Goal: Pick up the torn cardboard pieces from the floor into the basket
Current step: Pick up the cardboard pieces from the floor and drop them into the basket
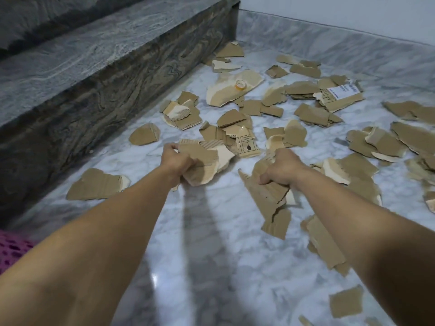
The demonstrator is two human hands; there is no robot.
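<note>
Several torn brown cardboard pieces (303, 114) lie scattered over the white marble floor (211, 231). My left hand (175, 161) grips a bunch of cardboard pieces (204, 158) just above the floor. My right hand (283, 168) grips another bunch of cardboard pieces (270, 198), which hangs down below the fist. Both arms reach forward into the middle of the scatter. No basket is in view.
A dark grey stone step (94, 67) runs along the left side. A small roll of clear tape (240, 85) sits on a large cardboard piece at the back. A white wall (353, 12) closes the far side. Pink fabric (11, 250) shows at the lower left edge.
</note>
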